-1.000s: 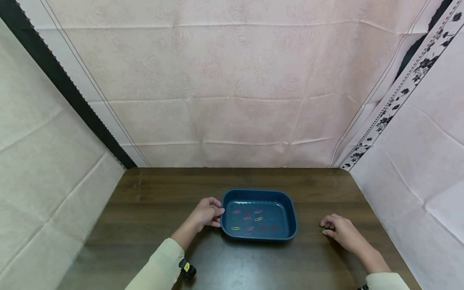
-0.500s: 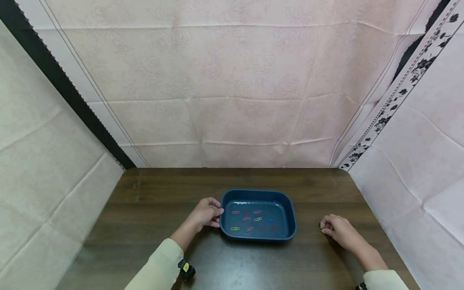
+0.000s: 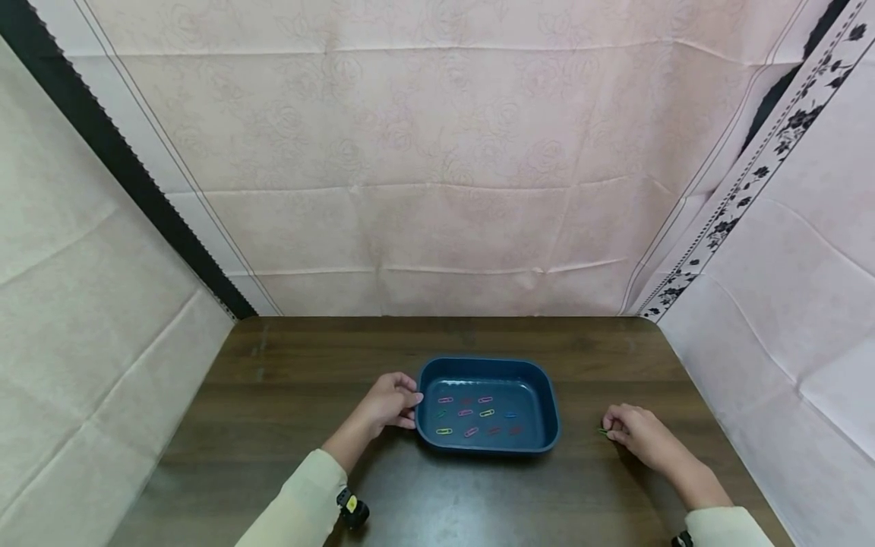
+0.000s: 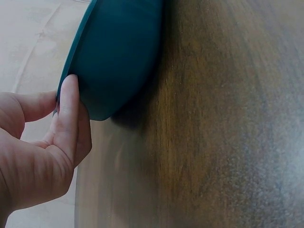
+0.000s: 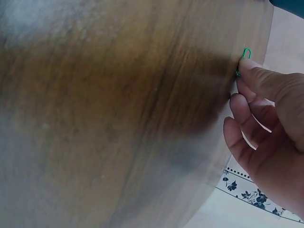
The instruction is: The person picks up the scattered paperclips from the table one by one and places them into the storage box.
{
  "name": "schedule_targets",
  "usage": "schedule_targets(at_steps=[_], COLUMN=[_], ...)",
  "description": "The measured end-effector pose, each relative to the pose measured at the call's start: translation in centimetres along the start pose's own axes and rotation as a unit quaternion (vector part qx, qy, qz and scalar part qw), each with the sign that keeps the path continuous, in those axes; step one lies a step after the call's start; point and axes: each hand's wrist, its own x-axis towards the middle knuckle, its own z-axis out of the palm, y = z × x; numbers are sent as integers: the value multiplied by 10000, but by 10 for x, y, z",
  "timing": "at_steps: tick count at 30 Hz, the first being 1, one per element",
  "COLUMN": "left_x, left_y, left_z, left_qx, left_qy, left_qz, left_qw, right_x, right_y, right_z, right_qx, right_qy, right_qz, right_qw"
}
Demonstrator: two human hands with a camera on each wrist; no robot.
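My left hand (image 3: 390,403) pinches the left rim of a dark blue tray (image 3: 488,444), thumb on the rim and fingers along its outer wall in the left wrist view. Several coloured paper clips lie spread over the tray's floor, among them a yellow paper clip (image 3: 444,431) and a blue paper clip (image 3: 510,415). Off to the tray's right, my right hand (image 3: 642,437) holds a green paper clip (image 5: 246,53) between thumb and index finger, low over the table. One looped end sticks out past the fingertips; the rest is partly covered by them.
The brown wooden table (image 3: 307,349) reaches back to a pale cloth hanging (image 3: 437,152). Cloth sides rise at left and right, the right one with a black floral border (image 3: 731,205). A black wrist camera (image 3: 354,510) sits at the left cuff.
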Motion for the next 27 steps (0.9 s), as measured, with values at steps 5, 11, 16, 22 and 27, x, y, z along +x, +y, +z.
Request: schedule_targets(at_steps=[5,11,16,22,27], left_x=[0,-1,-2,-2,-2], left_y=[1,1,2,1,1], left_z=[0,1,0,1,2], left_qx=[14,-12,-31,-32,-45], left_qy=[19,-4,-13,8,13], left_qz=[-13,-13,-7,20,49], left_qw=[10000,10000,10000,10000,10000], right_x=[1,0,1,5,11], right_y=[-1,-2,-5,-12,-20], right_z=[-1,0,-3,-10,-16], right_qx=[0,66,184,292,304], right_qy=[-87,-77,58,397,539], right_qz=[61,43,-27,-334,-474], right_qw=[9999,9999,9998,9982,9970])
